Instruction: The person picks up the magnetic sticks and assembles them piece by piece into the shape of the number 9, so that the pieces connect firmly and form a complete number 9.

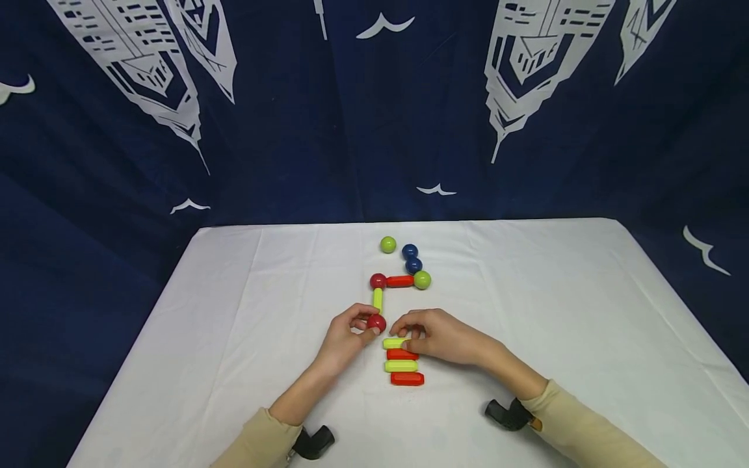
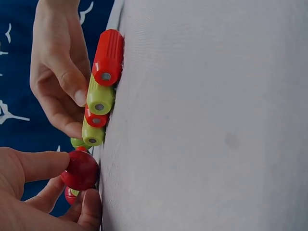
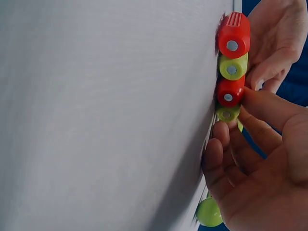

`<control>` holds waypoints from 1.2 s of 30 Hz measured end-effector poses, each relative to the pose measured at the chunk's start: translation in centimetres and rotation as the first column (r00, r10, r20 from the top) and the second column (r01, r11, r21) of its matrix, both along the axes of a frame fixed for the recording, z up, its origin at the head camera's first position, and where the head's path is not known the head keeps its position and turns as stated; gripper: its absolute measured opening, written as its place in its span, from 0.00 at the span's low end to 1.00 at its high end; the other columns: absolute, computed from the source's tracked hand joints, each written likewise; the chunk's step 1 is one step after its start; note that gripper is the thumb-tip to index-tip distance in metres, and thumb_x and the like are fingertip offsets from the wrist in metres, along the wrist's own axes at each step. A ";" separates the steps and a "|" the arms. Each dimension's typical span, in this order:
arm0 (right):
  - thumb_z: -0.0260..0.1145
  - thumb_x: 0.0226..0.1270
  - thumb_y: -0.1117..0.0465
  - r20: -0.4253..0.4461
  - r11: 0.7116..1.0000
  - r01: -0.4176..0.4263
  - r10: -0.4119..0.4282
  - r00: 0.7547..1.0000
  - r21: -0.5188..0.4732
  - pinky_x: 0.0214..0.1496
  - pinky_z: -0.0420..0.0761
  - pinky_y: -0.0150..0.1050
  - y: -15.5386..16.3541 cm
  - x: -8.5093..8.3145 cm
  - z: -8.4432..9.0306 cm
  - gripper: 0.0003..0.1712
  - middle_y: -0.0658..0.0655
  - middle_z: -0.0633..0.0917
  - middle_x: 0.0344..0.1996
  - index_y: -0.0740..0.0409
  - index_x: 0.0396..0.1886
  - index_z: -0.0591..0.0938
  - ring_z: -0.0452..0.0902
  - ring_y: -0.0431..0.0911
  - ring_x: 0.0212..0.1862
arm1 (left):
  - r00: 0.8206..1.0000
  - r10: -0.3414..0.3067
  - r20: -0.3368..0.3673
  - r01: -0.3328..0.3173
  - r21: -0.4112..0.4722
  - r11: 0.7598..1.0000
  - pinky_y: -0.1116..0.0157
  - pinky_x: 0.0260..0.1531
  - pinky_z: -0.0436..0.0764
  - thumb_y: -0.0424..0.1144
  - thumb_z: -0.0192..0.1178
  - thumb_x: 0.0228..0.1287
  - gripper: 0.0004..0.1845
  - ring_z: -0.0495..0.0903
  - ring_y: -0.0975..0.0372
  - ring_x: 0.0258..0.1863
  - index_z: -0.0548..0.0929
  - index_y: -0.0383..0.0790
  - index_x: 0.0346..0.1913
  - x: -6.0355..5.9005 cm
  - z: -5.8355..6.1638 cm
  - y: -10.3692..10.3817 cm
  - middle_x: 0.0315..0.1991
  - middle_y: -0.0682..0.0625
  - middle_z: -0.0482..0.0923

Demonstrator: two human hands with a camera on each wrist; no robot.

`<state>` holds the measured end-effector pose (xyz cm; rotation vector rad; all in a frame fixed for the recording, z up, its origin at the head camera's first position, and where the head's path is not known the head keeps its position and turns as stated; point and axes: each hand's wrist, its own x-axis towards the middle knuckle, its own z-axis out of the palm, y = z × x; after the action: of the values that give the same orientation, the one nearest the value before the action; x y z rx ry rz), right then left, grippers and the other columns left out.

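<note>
My left hand [image 1: 365, 326] pinches a red ball [image 1: 376, 322] between thumb and fingers; the left wrist view shows the same red ball [image 2: 81, 169] in that grip. This ball sits at the near end of an upright yellow-green rod [image 1: 378, 299]. That rod leads to another red ball [image 1: 378, 281], a red rod [image 1: 400, 281] and a green ball [image 1: 422, 279]. My right hand [image 1: 407, 338] pinches the farthest yellow-green rod [image 1: 393, 342] of a row of rods lying side by side. In the right wrist view its fingers curl around that rod [image 3: 226, 113].
Behind it in the row lie a red rod [image 1: 402, 354], a yellow-green rod [image 1: 401, 366] and a red rod [image 1: 407, 378]. A loose green ball [image 1: 388, 244] and two blue balls [image 1: 409, 251] lie farther back. The white table [image 1: 556, 312] stands against a dark blue printed curtain.
</note>
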<state>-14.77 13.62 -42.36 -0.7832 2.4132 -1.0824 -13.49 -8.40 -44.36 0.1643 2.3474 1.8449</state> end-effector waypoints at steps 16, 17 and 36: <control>0.67 0.65 0.66 -0.128 0.994 0.105 -0.107 0.986 -0.015 0.40 0.77 0.35 0.0 -0.4 0.1 0.11 0.44 0.80 0.35 0.52 0.47 0.84 0.75 0.43 0.37 | 0.999 0.008 0.043 -0.008 0.009 1.000 0.71 0.32 0.72 0.25 0.63 0.61 0.13 0.71 0.57 0.38 0.82 0.34 0.49 0.2 0.2 0.2 0.41 0.46 0.78; 0.67 0.65 0.66 -0.130 0.994 0.107 -0.109 0.986 -0.020 0.40 0.77 0.35 0.0 -0.5 0.1 0.12 0.44 0.80 0.35 0.52 0.47 0.84 0.75 0.43 0.37 | 0.999 0.007 0.036 -0.007 0.005 1.000 0.71 0.32 0.72 0.25 0.63 0.60 0.14 0.71 0.57 0.38 0.82 0.34 0.49 0.2 0.1 0.2 0.41 0.45 0.78; 0.67 0.65 0.65 -0.176 0.999 0.054 -0.054 0.983 -0.004 0.45 0.79 0.38 0.6 2.7 0.4 0.11 0.42 0.83 0.40 0.51 0.46 0.85 0.75 0.37 0.39 | 0.998 0.030 0.051 -0.031 0.021 0.999 0.71 0.29 0.71 0.28 0.64 0.61 0.14 0.72 0.57 0.38 0.82 0.35 0.50 0.4 0.0 0.4 0.37 0.46 0.77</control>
<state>-12.11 14.26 -41.97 -0.8508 2.5957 -1.0727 -13.05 -8.03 -44.35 0.0836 2.3098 1.8666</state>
